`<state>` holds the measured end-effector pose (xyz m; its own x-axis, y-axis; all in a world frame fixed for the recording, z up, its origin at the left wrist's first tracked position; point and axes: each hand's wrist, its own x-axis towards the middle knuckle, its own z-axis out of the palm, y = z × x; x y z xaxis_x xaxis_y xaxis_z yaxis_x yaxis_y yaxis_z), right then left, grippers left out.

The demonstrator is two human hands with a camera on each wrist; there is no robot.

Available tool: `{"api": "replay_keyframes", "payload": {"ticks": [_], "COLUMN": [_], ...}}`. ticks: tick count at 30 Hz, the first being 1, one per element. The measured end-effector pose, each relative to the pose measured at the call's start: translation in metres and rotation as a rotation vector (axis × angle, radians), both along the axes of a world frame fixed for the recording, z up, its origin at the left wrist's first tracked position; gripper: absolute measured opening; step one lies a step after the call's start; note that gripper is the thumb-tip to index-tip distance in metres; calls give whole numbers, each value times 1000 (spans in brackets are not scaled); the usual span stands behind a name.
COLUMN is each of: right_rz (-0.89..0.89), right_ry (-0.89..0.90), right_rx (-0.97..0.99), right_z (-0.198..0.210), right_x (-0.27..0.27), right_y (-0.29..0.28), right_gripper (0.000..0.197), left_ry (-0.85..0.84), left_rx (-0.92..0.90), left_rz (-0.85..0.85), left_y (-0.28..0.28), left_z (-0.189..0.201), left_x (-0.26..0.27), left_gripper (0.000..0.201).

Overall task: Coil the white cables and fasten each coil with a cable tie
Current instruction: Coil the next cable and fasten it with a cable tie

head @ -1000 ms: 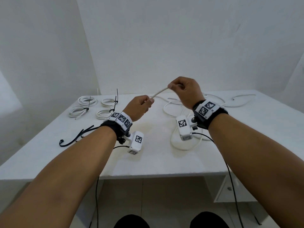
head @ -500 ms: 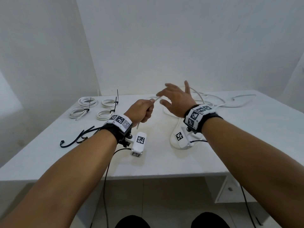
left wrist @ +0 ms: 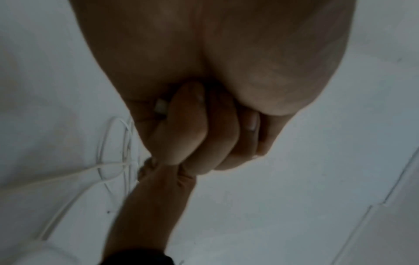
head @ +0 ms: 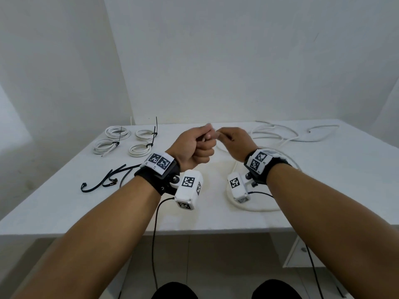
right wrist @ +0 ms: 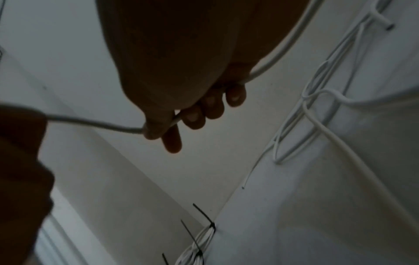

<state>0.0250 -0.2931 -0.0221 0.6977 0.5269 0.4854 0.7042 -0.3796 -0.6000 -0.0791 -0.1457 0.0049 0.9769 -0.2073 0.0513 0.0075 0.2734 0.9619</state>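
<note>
Both hands are up over the middle of the white surface point(head: 64, 203), nearly touching. The left hand point(head: 195, 148) is balled into a tight fist, and the left wrist view shows a white cable point(left wrist: 161, 106) end poking out between the curled fingers point(left wrist: 181, 125), so that grip is clamped on it. The right hand point(head: 234, 142) sits just beside it, and from the right wrist view the same cable point(right wrist: 95, 123) runs across from the left fist into a pinch between the thumb and the fingers point(right wrist: 192, 116), then carries on past the palm. So both grips are closed on one cable, with a short stretch strung between them.

The rest of that cable drops to the surface and loops loosely point(head: 254, 209) under the right wrist. More loose cable point(head: 302, 137) sprawls at the far right. At the far left are four finished coils point(head: 117, 132), each cinched with a black tie. A few spare black ties point(head: 103, 181) lie near the left forearm.
</note>
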Motion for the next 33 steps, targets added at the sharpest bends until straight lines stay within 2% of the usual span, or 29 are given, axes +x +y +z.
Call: {"api": "replay_keyframes", "payload": {"ticks": [3, 7, 9, 13, 15, 17, 21, 23, 29, 33], "right_rz": [64, 92, 126, 163, 162, 157, 112, 100, -17, 142], "right_ry": [69, 159, 148, 151, 108, 69, -5, -45, -174, -171], "right_rx": [-12, -58, -78, -142, -253, -323, -390, -442, -520, -425], "right_z": [-8, -16, -21, -26, -25, -24, -17, -9, 22, 33], "right_x": [-18, -33, -37, -42, -46, -47, -44, -46, -44, -44], "right_y": [5, 12, 13, 12, 10, 6, -2, -1, 0, -3], "right_gripper": [38, 36, 38, 27, 31, 32, 26, 25, 12, 13], "left_ry": [-61, -115, -158, -235, -284, -309, -347, -356, -203, -127], "left_rx": [-126, -259, -307, -340, -302, -167, 537, 787, 1061, 1091], "left_rz": [-9, 126, 209, 530, 690, 801, 885, 866, 643, 443], "left_y": [-8, -10, -10, -2, 9, 24, 43, 45, 44, 31], "left_z": [8, 6, 3, -2, -4, -7, -18, -24, -41, -34], "left_x": [2, 6, 9, 23, 26, 28, 30, 29, 29, 25], "left_gripper": [45, 36, 31, 34, 36, 36, 39, 40, 35, 34]}}
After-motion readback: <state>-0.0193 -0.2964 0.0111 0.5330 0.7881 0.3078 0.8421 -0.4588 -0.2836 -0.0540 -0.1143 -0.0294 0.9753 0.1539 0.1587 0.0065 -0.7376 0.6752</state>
